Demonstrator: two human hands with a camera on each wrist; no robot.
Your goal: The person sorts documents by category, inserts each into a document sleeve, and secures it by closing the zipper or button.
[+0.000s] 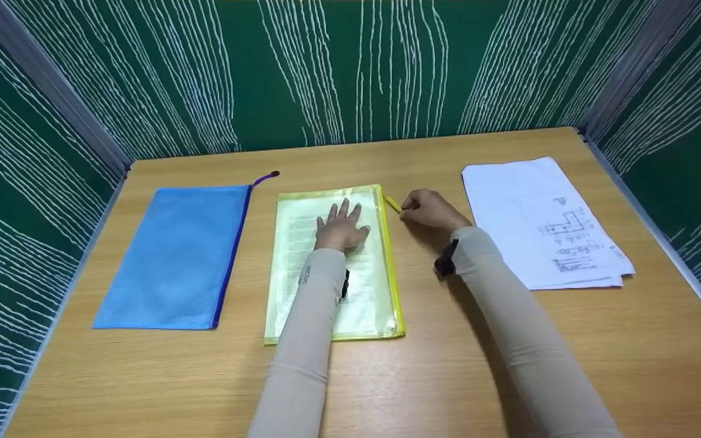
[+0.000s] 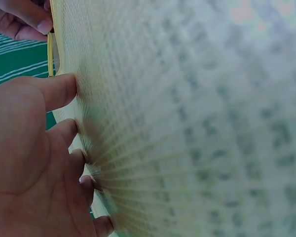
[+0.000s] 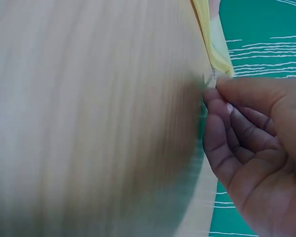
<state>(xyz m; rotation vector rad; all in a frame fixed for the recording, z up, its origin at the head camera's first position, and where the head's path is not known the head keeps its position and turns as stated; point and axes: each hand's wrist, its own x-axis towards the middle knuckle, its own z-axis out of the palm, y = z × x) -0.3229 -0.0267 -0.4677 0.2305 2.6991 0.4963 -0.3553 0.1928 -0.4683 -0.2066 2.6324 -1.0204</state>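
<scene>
L hand (image 1: 341, 230), fingers outspread, prob. steadies yellow folder (image 1: 367, 274) while fingers of R hand (image 1: 432, 210) pinch its tab (image 1: 393, 204) at 1-2 o'clock.

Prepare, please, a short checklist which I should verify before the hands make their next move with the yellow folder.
1. Yellow folder lies flat on the table: ok.
2. Left hand rests on the folder: ok, fingers spread over its cover.
3. Right hand grips the yellow tab: ok, pinched by the folder's upper right corner.
4. Zip edge fully closed: cannot tell; the teeth are too small to see.
5. Blue folder out of the way: ok, it lies apart, to the left.
6. Loose papers stacked evenly: not ok, the lower right corners fan out.
</scene>
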